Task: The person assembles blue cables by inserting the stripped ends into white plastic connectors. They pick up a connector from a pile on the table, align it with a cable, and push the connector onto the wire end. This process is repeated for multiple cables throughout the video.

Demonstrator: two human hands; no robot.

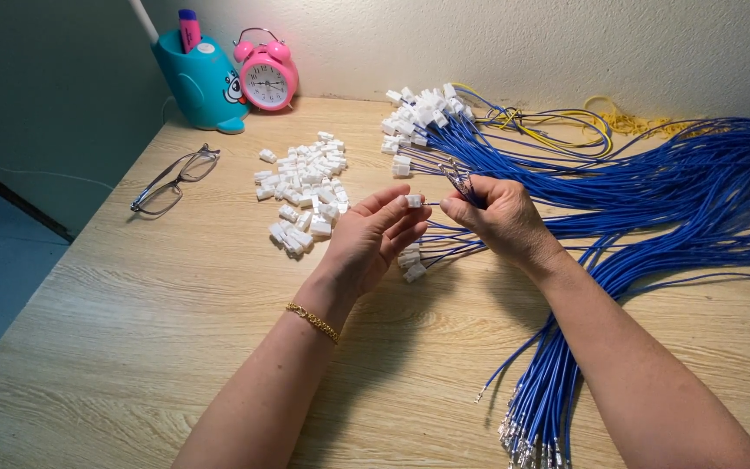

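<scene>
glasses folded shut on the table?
No: the eyeglasses lie on the wooden table with their temples open, left of the pile of white connector housings.

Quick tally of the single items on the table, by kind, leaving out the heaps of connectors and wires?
Glasses: 1
Pink alarm clock: 1
Blue pen holder: 1
White connector in left hand: 1
Total: 4

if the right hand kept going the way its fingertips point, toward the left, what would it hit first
Most likely the small white plug pinched in the left hand, just ahead of the right hand and the wire ends in its grip. Beyond that lies the pile of loose white plugs, though depth is hard to judge.
</scene>
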